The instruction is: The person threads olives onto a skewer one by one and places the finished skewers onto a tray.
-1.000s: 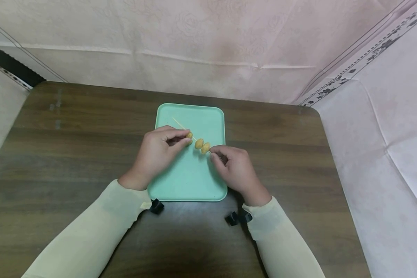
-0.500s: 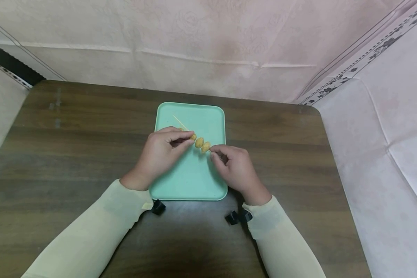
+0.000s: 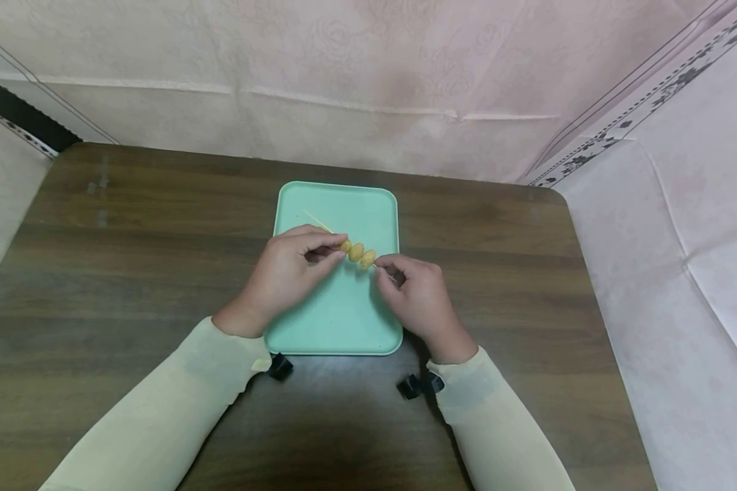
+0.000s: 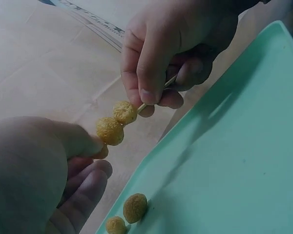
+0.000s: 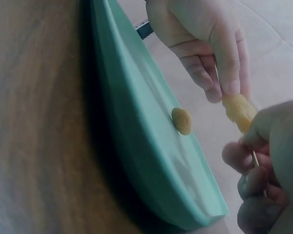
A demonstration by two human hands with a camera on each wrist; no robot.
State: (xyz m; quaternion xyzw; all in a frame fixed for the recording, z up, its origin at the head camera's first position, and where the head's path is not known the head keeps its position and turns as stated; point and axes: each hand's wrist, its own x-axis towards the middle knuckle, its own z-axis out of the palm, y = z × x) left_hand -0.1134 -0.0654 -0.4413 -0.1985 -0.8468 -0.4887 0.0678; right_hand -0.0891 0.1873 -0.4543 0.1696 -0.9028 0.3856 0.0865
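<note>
Now the right hand pinches a thin, pale wooden skewer; the left hand pinches a round golden-yellow ball beside two threaded balls, above the mint-green rectangular tray's two o'clock side. Pushing too hard could split one; the skewer's ten o'clock end could prick.

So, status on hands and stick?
Left hand pinches ball, one of three seen on stick. Right hand grips stick near one end. Two loose balls on tray. Nothing visibly blocking.
</note>
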